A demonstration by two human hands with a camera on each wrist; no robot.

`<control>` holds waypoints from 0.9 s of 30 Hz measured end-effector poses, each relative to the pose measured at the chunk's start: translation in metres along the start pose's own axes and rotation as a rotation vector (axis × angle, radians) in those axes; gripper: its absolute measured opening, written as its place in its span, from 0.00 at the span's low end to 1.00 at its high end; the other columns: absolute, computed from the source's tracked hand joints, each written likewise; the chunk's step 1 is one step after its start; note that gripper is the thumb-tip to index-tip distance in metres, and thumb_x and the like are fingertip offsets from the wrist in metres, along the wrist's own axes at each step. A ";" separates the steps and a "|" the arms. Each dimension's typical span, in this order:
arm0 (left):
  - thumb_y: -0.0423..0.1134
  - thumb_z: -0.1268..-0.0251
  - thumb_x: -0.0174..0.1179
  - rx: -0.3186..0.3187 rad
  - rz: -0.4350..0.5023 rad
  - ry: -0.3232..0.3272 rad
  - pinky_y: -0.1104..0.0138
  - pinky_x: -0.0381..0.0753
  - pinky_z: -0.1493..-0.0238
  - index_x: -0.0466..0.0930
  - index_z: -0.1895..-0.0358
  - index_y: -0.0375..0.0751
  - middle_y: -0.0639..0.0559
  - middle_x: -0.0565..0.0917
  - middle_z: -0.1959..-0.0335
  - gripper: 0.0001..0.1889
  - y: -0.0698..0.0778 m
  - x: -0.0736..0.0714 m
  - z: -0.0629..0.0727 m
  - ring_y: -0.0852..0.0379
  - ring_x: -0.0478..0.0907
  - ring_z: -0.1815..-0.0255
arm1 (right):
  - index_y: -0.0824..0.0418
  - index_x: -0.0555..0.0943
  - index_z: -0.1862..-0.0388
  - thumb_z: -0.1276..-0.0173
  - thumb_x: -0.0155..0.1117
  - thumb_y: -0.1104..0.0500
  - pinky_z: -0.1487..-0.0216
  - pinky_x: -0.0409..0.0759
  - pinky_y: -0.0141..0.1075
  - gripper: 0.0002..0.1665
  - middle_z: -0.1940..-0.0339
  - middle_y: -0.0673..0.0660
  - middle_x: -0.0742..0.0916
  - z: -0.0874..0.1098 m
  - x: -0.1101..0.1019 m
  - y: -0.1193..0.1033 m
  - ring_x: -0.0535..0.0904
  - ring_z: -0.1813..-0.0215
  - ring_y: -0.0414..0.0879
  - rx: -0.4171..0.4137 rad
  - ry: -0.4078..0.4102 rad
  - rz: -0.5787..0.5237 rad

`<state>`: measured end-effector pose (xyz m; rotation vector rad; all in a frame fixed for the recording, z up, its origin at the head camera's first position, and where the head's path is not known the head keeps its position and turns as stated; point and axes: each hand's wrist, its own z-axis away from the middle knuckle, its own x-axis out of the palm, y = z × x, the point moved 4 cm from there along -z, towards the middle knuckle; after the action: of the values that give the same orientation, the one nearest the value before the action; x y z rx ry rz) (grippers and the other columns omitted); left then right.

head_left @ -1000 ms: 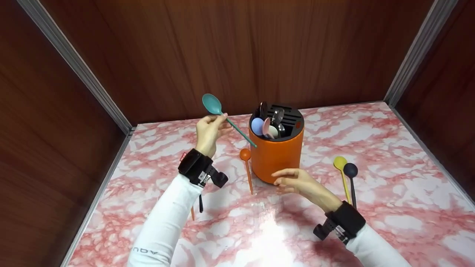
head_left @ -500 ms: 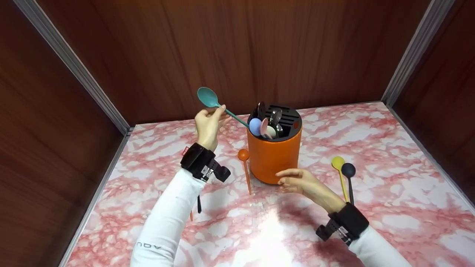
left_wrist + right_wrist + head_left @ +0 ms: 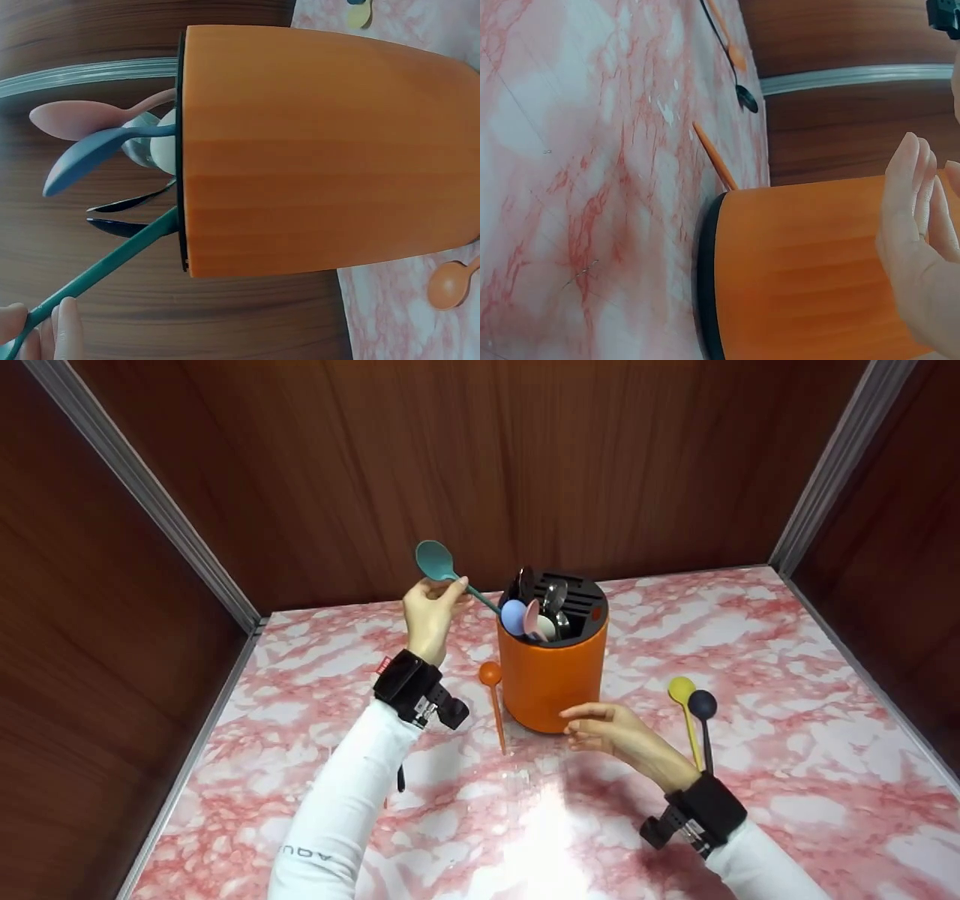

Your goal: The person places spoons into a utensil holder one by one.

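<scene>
My left hand (image 3: 429, 619) pinches a teal spoon (image 3: 434, 560) just below its bowl, bowl up and tilted left. In the left wrist view the green handle (image 3: 112, 261) slants to the black slotted top of an orange utensil holder (image 3: 553, 682); its far end is hidden there. Several spoons stand in the holder, among them a blue spoon (image 3: 514, 617), a pink spoon (image 3: 532, 616) and dark shiny ones. Near the holder's base, my right hand (image 3: 619, 737) has its fingers loosely extended and holds nothing; whether it touches the holder I cannot tell.
An orange spoon (image 3: 490, 673) lies left of the holder. To the right lie a yellow spoon (image 3: 682, 690) and a dark navy spoon (image 3: 702, 704). A black utensil handle (image 3: 400, 778) shows beside my left sleeve. Wood-grain walls (image 3: 480, 472) enclose the marbled table (image 3: 787, 660).
My left hand has brought the teal spoon's handle end from in front of the holder up to its top, then shifted slightly right. The right hand stays nearly still.
</scene>
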<state>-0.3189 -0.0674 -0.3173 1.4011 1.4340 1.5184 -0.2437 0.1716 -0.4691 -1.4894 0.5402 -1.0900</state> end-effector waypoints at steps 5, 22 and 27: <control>0.22 0.40 0.62 -0.003 -0.034 -0.029 0.65 0.87 0.65 0.77 0.64 0.25 0.47 0.79 0.73 0.04 -0.006 0.001 0.002 0.58 0.79 0.75 | 0.60 0.84 0.54 0.29 0.56 0.68 0.48 0.83 0.37 0.11 0.62 0.54 0.86 0.000 0.000 0.002 0.83 0.59 0.45 0.005 0.016 0.022; 0.27 0.40 0.65 -0.013 -0.253 -0.114 0.71 0.85 0.68 0.82 0.59 0.22 0.40 0.86 0.69 0.09 -0.026 0.003 0.007 0.62 0.80 0.76 | 0.64 0.82 0.50 0.27 0.55 0.67 0.48 0.82 0.36 0.12 0.60 0.56 0.86 0.005 -0.005 0.007 0.83 0.58 0.44 -0.016 -0.021 -0.012; 0.28 0.37 0.62 -0.065 -0.287 -0.164 0.70 0.85 0.69 0.81 0.57 0.21 0.37 0.85 0.68 0.10 -0.037 0.005 0.009 0.61 0.79 0.75 | 0.62 0.83 0.52 0.27 0.55 0.68 0.49 0.83 0.35 0.11 0.61 0.54 0.86 0.005 -0.007 0.010 0.82 0.59 0.43 0.006 -0.003 -0.018</control>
<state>-0.3195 -0.0515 -0.3521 1.1926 1.4029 1.2289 -0.2403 0.1772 -0.4805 -1.4929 0.5216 -1.1022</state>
